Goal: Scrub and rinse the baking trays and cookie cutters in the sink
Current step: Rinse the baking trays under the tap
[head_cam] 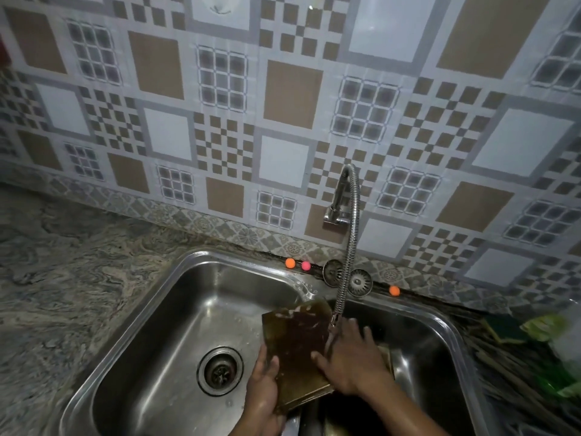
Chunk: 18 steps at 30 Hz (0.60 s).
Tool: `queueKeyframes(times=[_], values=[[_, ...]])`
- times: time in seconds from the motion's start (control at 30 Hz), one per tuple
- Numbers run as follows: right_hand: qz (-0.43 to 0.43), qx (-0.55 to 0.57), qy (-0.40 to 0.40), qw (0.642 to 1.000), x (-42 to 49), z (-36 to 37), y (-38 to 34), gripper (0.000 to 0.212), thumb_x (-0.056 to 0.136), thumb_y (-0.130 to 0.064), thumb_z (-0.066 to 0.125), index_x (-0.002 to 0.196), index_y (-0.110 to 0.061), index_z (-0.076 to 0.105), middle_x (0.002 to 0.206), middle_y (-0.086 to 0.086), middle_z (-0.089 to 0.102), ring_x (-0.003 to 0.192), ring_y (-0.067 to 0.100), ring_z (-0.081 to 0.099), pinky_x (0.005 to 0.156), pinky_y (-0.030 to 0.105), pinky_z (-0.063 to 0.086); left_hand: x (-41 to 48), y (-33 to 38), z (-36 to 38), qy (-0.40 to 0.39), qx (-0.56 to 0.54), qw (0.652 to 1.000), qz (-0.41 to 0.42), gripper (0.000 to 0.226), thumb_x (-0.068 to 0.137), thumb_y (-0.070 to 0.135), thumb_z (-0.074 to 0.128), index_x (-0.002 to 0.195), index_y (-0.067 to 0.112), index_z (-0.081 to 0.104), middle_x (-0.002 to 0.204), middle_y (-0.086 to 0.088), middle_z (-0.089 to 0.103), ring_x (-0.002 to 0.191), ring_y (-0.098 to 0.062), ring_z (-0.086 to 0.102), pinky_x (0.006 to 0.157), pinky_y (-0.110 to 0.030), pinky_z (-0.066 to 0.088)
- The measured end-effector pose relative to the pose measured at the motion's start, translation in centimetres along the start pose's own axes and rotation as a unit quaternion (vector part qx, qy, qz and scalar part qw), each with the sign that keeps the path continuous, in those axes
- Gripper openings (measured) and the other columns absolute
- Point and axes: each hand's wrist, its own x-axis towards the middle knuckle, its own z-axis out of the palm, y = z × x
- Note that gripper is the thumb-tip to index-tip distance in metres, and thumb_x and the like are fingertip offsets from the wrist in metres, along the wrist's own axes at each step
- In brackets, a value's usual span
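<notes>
A dark brown rectangular baking tray (297, 344) is held tilted over the divider of a steel double sink (176, 313). My left hand (263, 388) grips the tray's lower left edge, thumb on its face. My right hand (353, 361) lies flat on the tray's right side with fingers spread. Water runs from the flexible metal faucet hose (349, 247) onto the tray beside my right hand. Suds cling to the tray's upper end. No cookie cutters can be made out.
The left basin has a round drain (220, 371). Two metal strainer plugs (347, 276) and small orange and pink balls (297, 264) sit on the sink's back ledge. A marbled counter (63, 278) lies at left. Green plastic bags (553, 347) lie at right.
</notes>
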Motion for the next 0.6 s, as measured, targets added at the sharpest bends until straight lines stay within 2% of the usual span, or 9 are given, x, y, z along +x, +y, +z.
queueKeyframes(times=[0.07,0.17,0.23,0.27,0.33,0.4,0.47,0.53,0.6], values=[[0.065,-0.032,-0.037,0.997,2.2,-0.6,0.4,0.084,0.092,-0.068,0.018,0.154,-0.014,0.006,0.161,0.015,-0.003,0.148,0.033,-0.011,0.116,0.055,-0.011,-0.5,-0.7,0.9,-0.004,-0.01,1.0,-0.007,0.049,0.098,0.002,0.045,0.14,0.027,0.048,0.125,-0.02,0.064,0.109,-0.042,0.063,0.09,-0.059,0.051],[-0.017,-0.026,-0.054,0.998,3.8,-0.8,-1.5,0.069,0.098,-0.052,0.018,0.154,-0.013,0.008,0.162,0.01,-0.001,0.149,0.029,-0.008,0.116,0.055,-0.011,-0.7,-1.4,2.3,-0.014,-0.006,1.0,-0.004,0.05,0.098,-0.001,0.044,0.144,0.017,0.044,0.131,-0.023,0.059,0.112,-0.04,0.061,0.095,-0.054,0.05],[-0.134,0.035,-0.06,0.989,3.6,-0.4,-2.5,0.056,0.101,-0.038,0.025,0.154,-0.022,0.015,0.163,-0.002,0.008,0.15,0.02,0.002,0.118,0.052,-0.002,-1.0,-1.0,2.6,-0.019,0.0,1.0,0.007,0.049,0.099,-0.004,0.041,0.146,0.01,0.04,0.137,-0.024,0.053,0.097,-0.031,0.066,0.073,-0.038,0.061],[-0.169,0.05,-0.062,0.982,3.2,-0.2,-2.5,0.053,0.102,-0.037,0.027,0.153,-0.026,0.018,0.162,-0.005,0.011,0.15,0.017,0.004,0.119,0.05,0.002,-1.0,-0.7,2.5,-0.022,0.004,1.0,0.015,0.049,0.099,-0.005,0.04,0.146,0.008,0.039,0.138,-0.023,0.051,0.085,-0.025,0.069,0.06,-0.028,0.06],[-0.129,0.03,-0.046,0.99,3.3,0.0,-1.1,0.061,0.098,-0.053,0.027,0.153,-0.028,0.019,0.162,-0.001,0.009,0.15,0.02,0.003,0.12,0.047,0.004,-0.8,-0.2,1.8,-0.023,0.015,0.999,0.019,0.049,0.099,-0.006,0.041,0.145,0.009,0.041,0.128,-0.016,0.058,0.069,-0.013,0.072,0.051,-0.021,0.055],[0.007,-0.001,-0.039,0.999,4.6,0.0,0.9,0.081,0.091,-0.07,0.021,0.154,-0.019,0.015,0.162,0.008,0.003,0.15,0.026,-0.004,0.12,0.048,-0.004,-1.1,-0.4,1.5,-0.022,0.022,1.0,0.005,0.048,0.099,-0.002,0.044,0.143,0.017,0.046,0.116,-0.011,0.067,0.082,-0.022,0.073,0.06,-0.03,0.059],[0.093,-0.006,-0.022,0.995,6.0,0.2,1.5,0.084,0.092,-0.068,0.02,0.153,-0.01,0.015,0.161,0.016,0.008,0.149,0.032,0.001,0.119,0.05,-0.003,-1.4,-0.6,1.9,-0.031,0.033,0.999,-0.007,0.043,0.099,-0.001,0.045,0.136,0.019,0.054,0.113,-0.013,0.07,0.099,-0.032,0.069,0.073,-0.04,0.06],[0.031,0.004,0.002,0.999,6.3,0.8,0.0,0.07,0.095,-0.057,0.022,0.15,-0.014,0.025,0.159,0.015,0.019,0.147,0.033,0.013,0.119,0.053,0.006,-1.5,-0.8,2.6,-0.041,0.046,0.998,-0.007,0.04,0.099,-0.002,0.043,0.132,0.015,0.057,0.115,-0.019,0.069,0.105,-0.037,0.066,0.085,-0.046,0.057],[-0.1,0.068,-0.042,0.992,4.7,1.3,-2.3,0.056,0.099,-0.041,0.025,0.151,-0.022,0.022,0.161,0.003,0.016,0.148,0.025,0.013,0.119,0.051,0.009,-1.3,-0.8,2.6,-0.033,0.049,0.998,0.001,0.04,0.099,-0.004,0.04,0.133,0.01,0.056,0.12,-0.023,0.066,0.11,-0.038,0.063,0.094,-0.048,0.051]])
